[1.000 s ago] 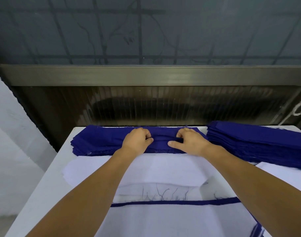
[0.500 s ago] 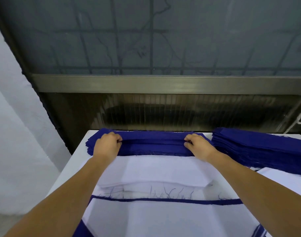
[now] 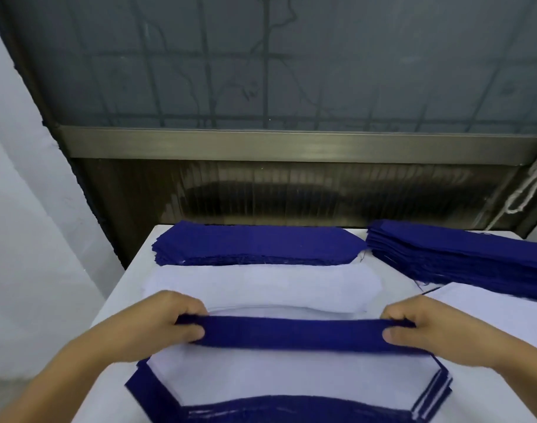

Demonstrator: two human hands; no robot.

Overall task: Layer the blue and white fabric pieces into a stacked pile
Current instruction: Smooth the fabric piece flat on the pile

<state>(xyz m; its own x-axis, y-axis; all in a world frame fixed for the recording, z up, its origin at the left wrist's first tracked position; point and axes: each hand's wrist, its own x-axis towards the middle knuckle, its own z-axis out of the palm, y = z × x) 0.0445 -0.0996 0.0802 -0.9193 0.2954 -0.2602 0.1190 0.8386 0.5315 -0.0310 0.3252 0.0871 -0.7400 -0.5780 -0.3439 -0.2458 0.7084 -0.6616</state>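
Observation:
A long blue fabric piece (image 3: 294, 333) is stretched between my hands above the near pile. My left hand (image 3: 157, 323) pinches its left end and my right hand (image 3: 426, 328) pinches its right end. Under it lies the layered pile of blue and white pieces (image 3: 291, 380), white on top with blue edges showing at the sides and front. A stack of blue pieces (image 3: 255, 244) lies at the table's far edge. A white pile (image 3: 261, 285) lies between that stack and my hands.
A second, thicker stack of blue pieces (image 3: 462, 257) sits at the far right, partly over more white fabric (image 3: 499, 309). The white table (image 3: 129, 279) ends at the left. A dark wall panel (image 3: 291, 193) rises behind it.
Both hands lifted one blue piece off the far stack and drew it toward me, over the white pile to the near layered pile. The camera tilted down.

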